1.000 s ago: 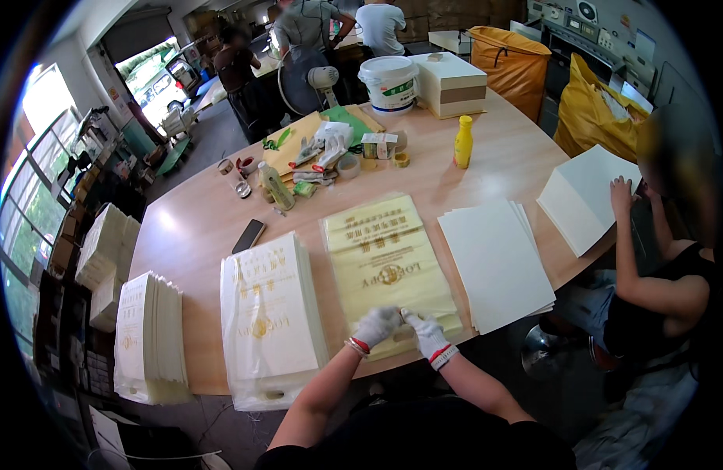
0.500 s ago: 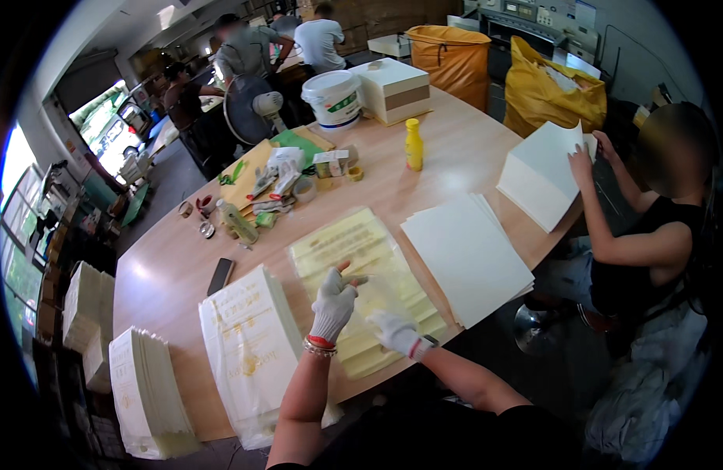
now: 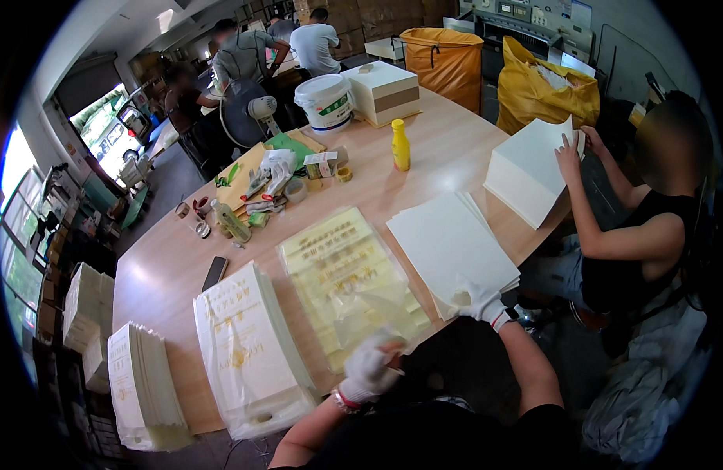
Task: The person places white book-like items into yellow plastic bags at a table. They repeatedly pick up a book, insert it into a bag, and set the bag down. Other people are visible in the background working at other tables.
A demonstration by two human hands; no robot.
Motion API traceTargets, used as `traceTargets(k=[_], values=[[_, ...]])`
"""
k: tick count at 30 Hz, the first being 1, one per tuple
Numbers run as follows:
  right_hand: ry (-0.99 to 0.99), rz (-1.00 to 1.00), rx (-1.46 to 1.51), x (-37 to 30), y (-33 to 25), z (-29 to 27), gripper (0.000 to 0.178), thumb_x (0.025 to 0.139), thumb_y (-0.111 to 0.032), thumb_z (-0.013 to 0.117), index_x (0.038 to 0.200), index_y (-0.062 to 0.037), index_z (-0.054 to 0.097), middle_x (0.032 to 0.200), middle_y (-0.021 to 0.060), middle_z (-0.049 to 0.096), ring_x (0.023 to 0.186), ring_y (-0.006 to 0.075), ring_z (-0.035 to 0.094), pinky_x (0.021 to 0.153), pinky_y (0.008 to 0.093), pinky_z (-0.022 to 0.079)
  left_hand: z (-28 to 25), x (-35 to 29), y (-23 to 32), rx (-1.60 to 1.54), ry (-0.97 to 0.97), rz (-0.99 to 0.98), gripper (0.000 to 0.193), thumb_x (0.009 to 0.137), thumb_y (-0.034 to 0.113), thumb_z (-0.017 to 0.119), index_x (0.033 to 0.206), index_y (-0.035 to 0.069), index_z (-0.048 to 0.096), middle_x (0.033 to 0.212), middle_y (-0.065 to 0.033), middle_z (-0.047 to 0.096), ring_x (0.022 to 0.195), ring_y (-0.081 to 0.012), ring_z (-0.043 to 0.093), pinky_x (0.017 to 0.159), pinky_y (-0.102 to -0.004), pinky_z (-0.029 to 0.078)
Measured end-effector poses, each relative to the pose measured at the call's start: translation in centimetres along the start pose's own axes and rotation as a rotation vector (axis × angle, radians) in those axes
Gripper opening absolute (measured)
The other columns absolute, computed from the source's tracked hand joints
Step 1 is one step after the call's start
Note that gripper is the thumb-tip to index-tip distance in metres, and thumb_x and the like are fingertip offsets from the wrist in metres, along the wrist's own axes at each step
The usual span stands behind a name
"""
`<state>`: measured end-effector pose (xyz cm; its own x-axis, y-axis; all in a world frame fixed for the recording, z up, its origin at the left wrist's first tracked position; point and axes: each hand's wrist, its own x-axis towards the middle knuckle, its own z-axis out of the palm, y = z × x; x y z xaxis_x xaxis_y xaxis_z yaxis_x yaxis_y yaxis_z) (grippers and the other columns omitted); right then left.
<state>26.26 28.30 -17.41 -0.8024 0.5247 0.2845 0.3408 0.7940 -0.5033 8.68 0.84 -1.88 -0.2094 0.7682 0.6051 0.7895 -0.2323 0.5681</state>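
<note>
A pale yellow sheet with gold print (image 3: pixel 338 254) lies in front of me, a loose piece of clear film (image 3: pixel 369 317) over its near part. My left hand (image 3: pixel 371 368), in a white glove with bare fingertips, hovers by that sheet's near edge. Its fingers look bent but are smeared by motion. To the right, my right hand (image 3: pixel 486 304), gloved too, is at the near edge of a fanned stack of white sheets (image 3: pixel 451 247). Its fingers close on the edge there, partly lost against the white.
Printed white stacks stand at the left, one in clear plastic (image 3: pixel 248 345), another at the table edge (image 3: pixel 138 384). A phone (image 3: pixel 215 272), yellow bottle (image 3: pixel 400 146), white bucket (image 3: pixel 324 102) and box (image 3: pixel 383 90) are farther off. At right, a co-worker handles a white folded board (image 3: pixel 533 168).
My left hand has drawn back toward me from above the yellow sheet. My right hand has moved right, from the yellow sheet to the white stack. The whole view has shifted slightly.
</note>
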Motion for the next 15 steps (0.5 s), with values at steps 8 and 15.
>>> traceTargets(k=[8, 15], values=[[-0.028, -0.201, -0.178, -2.7, -12.8, -5.9, 0.019, 0.080, -0.031, 0.060, 0.090, -0.0149, 0.064, 0.085, 0.0072, 0.063, 0.084, 0.0268, 0.060, 0.078, 0.0356, 0.046, 12.0, -0.5, -4.8, -1.704, -0.153, -1.397, 0.037, 0.090, 0.029, 0.050, 0.115, 0.001, 0.047, 0.107, -0.0111, 0.058, 0.098, -0.0251, 0.056, 0.090, -0.0333, 0.043], [-0.090, 0.449, 0.837, -12.2, -4.2, -0.2, 0.040, 0.088, -0.031, 0.050, 0.112, 0.0002, 0.052, 0.106, 0.0149, 0.056, 0.101, 0.0210, 0.054, 0.090, 0.0364, 0.042, 4.7, -0.7, -0.5, -0.273, -0.766, -0.941, 0.058, 0.073, 0.017, 0.059, 0.123, -0.004, 0.037, 0.101, -0.0168, 0.058, 0.095, -0.0277, 0.057, 0.086, -0.0362, 0.043]])
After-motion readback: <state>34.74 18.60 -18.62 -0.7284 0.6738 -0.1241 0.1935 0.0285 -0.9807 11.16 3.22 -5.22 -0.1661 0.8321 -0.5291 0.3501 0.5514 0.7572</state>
